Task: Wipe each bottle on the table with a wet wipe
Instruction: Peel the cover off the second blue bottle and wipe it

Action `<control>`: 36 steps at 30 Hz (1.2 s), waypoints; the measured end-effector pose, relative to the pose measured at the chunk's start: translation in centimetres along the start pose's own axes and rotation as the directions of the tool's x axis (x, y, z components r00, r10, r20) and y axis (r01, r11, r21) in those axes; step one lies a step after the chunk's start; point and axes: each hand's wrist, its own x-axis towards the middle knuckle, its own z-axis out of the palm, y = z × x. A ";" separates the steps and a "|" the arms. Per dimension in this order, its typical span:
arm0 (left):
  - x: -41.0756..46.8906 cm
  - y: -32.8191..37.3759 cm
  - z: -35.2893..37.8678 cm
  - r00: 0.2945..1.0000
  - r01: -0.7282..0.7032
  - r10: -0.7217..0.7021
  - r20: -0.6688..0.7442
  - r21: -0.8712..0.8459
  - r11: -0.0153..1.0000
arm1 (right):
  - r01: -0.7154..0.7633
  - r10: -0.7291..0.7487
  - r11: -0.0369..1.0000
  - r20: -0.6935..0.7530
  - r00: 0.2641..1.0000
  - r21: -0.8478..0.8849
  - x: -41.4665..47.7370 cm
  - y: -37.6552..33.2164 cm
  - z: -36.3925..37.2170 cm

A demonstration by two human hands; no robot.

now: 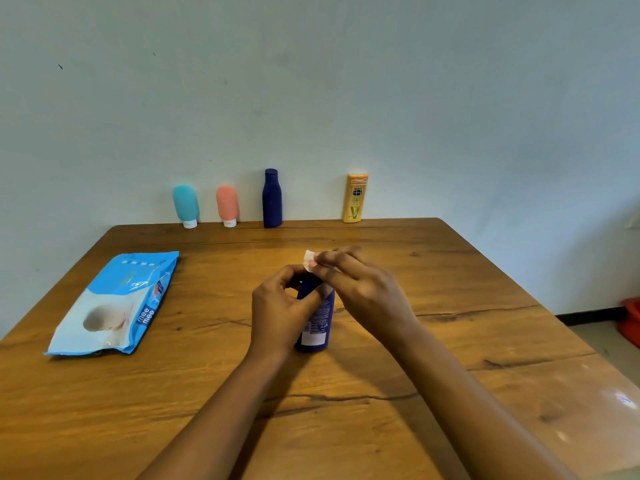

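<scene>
The dark blue bottle (317, 327) stands upright on the tabletop (450, 306), between the two hands. The left hand (277, 306) curls its fingers and thumb round the bottle's upper part, just below the cap. The right hand (360, 289) pinches a small folded wet wipe (309, 259) in its fingertips at the top of the bottle. One corner of the wipe pokes out beyond the fingers. The cap itself is hidden under both hands.

The bottle looks like stiff plastic with a smooth, glossy skin, so it should be light and will probably turn slippery once damp. A firm hold at the narrow shoulder seems the best way to steady it while the wipe runs down the labelled body. The wipe is thin and limp and will bunch up unless it is kept flat under the fingers.

Well beyond the hands, along the wall, a teal tube (185, 204), a pink tube (227, 203), a navy bottle (272, 199) and a yellow bottle (355, 198) stand apart from one another. The two tubes rest on their caps and may tip easily. A wipes pack (117, 303) lies flat, well out to the side of the left hand.
</scene>
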 end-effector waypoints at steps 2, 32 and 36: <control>0.1 0.0 0.1 1.000 0.011 -0.011 -0.015 -0.010 1.000 | -0.264 0.287 0.935 -0.068 0.955 0.238 0.0 -0.1 -0.6; -3.1 0.6 3.6 0.938 -0.343 0.348 0.015 0.199 0.918 | -0.214 0.296 0.955 0.641 0.708 -0.205 1.4 2.7 -7.2; -3.2 0.3 3.3 0.944 -0.327 0.329 0.012 0.167 0.930 | -0.478 0.414 0.878 0.524 0.744 -0.016 -1.0 4.0 -8.2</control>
